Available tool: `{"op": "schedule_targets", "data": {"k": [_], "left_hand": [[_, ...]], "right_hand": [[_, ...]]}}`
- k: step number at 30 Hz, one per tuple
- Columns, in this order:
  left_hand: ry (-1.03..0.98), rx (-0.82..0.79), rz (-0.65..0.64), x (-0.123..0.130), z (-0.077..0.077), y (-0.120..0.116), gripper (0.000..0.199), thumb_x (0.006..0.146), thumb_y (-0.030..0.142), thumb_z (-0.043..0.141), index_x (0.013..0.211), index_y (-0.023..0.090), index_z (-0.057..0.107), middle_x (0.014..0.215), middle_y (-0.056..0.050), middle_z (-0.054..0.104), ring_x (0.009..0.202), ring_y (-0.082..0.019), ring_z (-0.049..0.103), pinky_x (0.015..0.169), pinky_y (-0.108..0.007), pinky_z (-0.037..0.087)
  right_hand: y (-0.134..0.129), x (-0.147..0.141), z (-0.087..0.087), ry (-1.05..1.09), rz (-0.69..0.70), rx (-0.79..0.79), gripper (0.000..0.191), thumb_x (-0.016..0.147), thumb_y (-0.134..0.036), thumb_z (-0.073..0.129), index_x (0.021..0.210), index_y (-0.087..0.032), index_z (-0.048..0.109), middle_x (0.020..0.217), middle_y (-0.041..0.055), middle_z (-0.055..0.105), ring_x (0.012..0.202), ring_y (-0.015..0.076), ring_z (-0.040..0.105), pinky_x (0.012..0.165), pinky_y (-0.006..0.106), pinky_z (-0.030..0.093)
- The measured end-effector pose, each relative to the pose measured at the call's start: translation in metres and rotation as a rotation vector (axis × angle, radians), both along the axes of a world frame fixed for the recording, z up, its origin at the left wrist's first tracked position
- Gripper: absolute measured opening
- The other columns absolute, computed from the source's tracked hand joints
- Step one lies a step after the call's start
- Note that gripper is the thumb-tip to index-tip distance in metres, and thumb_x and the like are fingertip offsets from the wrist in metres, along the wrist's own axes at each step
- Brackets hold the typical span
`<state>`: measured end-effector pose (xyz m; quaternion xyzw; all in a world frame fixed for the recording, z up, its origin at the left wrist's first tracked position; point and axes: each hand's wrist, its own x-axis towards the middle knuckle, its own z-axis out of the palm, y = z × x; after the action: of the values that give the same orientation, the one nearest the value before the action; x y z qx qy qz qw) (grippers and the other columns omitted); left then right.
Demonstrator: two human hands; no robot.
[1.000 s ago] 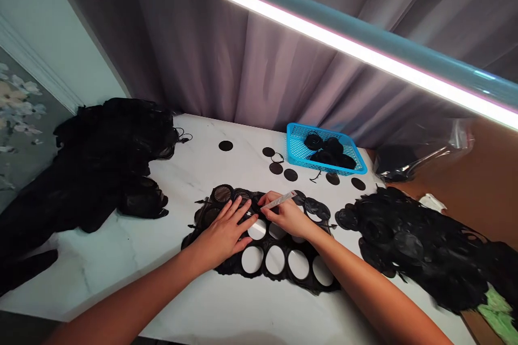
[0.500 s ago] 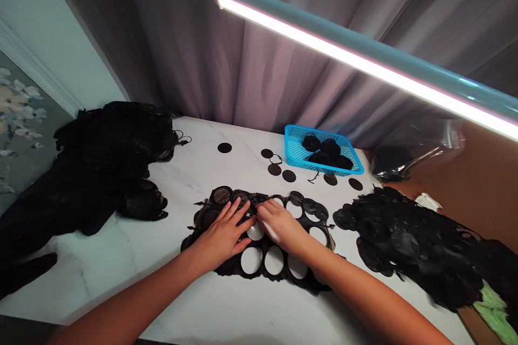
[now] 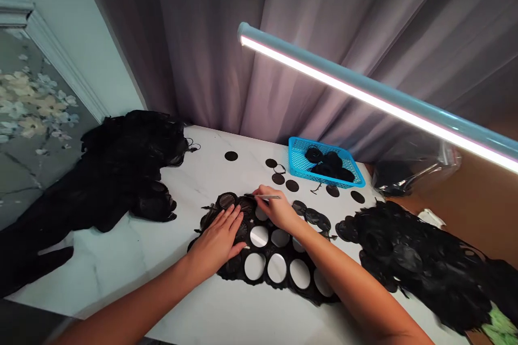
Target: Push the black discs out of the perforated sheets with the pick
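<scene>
In front of me lies a black sheet with rows of round openings that show white. Some circles at its upper left are still filled with dark, sheer material. My left hand rests flat on the sheet's left part, fingers stretched out. Over the sheet's upper edge, my right hand is closed around a slim silver tool, whose exact kind I cannot make out. Its far end is by the filled circles, just right of my left fingertips. My right forearm hides part of the sheet's right side.
A blue basket behind the sheet holds black bundles. Several dark discs lie near it on the white table. Black material is heaped at left and at right. A lamp tube hangs above.
My right hand has shifted up toward the sheet's upper edge, and the silver tool in it now shows. My left hand stays flat on the sheet. The whole view has tilted slightly.
</scene>
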<state>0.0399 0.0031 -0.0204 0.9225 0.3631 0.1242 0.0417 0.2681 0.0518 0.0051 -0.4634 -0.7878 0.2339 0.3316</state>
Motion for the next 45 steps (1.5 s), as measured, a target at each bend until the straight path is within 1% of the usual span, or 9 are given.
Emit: {"op": "schedule_targets", "data": {"k": [5,9,19,26,31,35,38,40,45], "left_hand": [[-0.007,0.024,-0.008,-0.01,-0.003,-0.004,0.053,0.098,0.041,0.049,0.143,0.016,0.04,0.152,-0.015,0.038,0.142,-0.03,0.031,0.112,-0.047,0.035],[-0.034,0.003,0.004,-0.01,-0.003,-0.006,0.051,0.098,0.042,0.048,0.143,0.019,0.042,0.153,-0.013,0.037,0.142,-0.029,0.031,0.112,-0.047,0.034],[-0.016,-0.021,0.01,-0.009,0.0,-0.007,0.053,0.096,0.041,0.052,0.142,0.017,0.043,0.153,-0.014,0.036,0.143,-0.029,0.03,0.113,-0.046,0.033],[-0.03,-0.033,0.011,-0.01,-0.002,-0.007,0.052,0.096,0.041,0.052,0.141,0.017,0.044,0.153,-0.013,0.035,0.143,-0.029,0.029,0.114,-0.046,0.032],[-0.029,-0.04,0.05,-0.01,-0.003,-0.008,0.053,0.095,0.041,0.053,0.143,0.021,0.042,0.157,-0.012,0.027,0.144,-0.031,0.025,0.113,-0.049,0.032],[-0.032,-0.052,0.075,-0.011,-0.007,-0.009,0.055,0.094,0.042,0.055,0.143,0.023,0.042,0.158,-0.013,0.024,0.144,-0.035,0.023,0.112,-0.051,0.034],[-0.032,-0.043,0.078,-0.01,-0.008,-0.01,0.056,0.093,0.044,0.056,0.143,0.023,0.042,0.157,-0.015,0.027,0.143,-0.036,0.024,0.11,-0.052,0.036],[-0.035,-0.028,0.067,-0.011,-0.007,-0.01,0.056,0.093,0.045,0.057,0.142,0.022,0.044,0.156,-0.015,0.029,0.143,-0.036,0.026,0.108,-0.052,0.038],[-0.064,0.035,0.119,-0.02,-0.001,-0.01,0.05,0.094,0.044,0.055,0.134,0.014,0.051,0.146,-0.019,0.045,0.137,-0.036,0.039,0.106,-0.052,0.042]], "right_hand": [[-0.009,-0.017,-0.012,0.106,0.121,-0.191,0.011,0.089,-0.015,0.052,0.079,-0.02,0.055,0.089,0.0026,0.065,0.075,0.0146,0.056,0.069,0.027,0.043],[-0.007,-0.013,-0.01,0.123,0.149,-0.226,0.015,0.088,-0.017,0.056,0.074,-0.02,0.053,0.094,0.0034,0.063,0.085,0.0163,0.057,0.078,0.03,0.043],[-0.007,-0.015,-0.007,0.105,0.165,-0.261,0.017,0.087,-0.016,0.058,0.072,-0.02,0.051,0.095,0.0037,0.06,0.086,0.0162,0.056,0.078,0.031,0.043],[-0.008,-0.016,-0.005,0.036,0.167,-0.192,0.015,0.088,-0.015,0.057,0.075,-0.02,0.051,0.094,0.0039,0.059,0.084,0.0162,0.055,0.076,0.03,0.044],[-0.03,-0.035,-0.012,-0.254,0.156,0.046,0.011,0.091,-0.009,0.048,0.091,-0.018,0.054,0.099,0.0099,0.06,0.091,0.022,0.052,0.082,0.035,0.044],[-0.015,-0.022,-0.017,-0.321,-0.049,0.095,0.016,0.086,-0.005,0.044,0.089,-0.018,0.052,0.09,0.0102,0.06,0.083,0.0232,0.051,0.077,0.035,0.044],[0.018,0.006,-0.01,-0.196,-0.36,0.12,0.016,0.087,-0.009,0.038,0.086,-0.019,0.051,0.084,0.0092,0.06,0.078,0.0228,0.053,0.072,0.034,0.042],[0.035,0.015,-0.001,-0.1,-0.413,0.142,0.015,0.09,-0.014,0.038,0.085,-0.02,0.05,0.087,0.0092,0.062,0.079,0.0223,0.055,0.071,0.033,0.042],[0.032,-0.024,0.006,0.008,-0.069,0.074,0.011,0.09,-0.017,0.043,0.085,-0.02,0.052,0.085,0.006,0.064,0.073,0.0176,0.057,0.068,0.029,0.042]]}}
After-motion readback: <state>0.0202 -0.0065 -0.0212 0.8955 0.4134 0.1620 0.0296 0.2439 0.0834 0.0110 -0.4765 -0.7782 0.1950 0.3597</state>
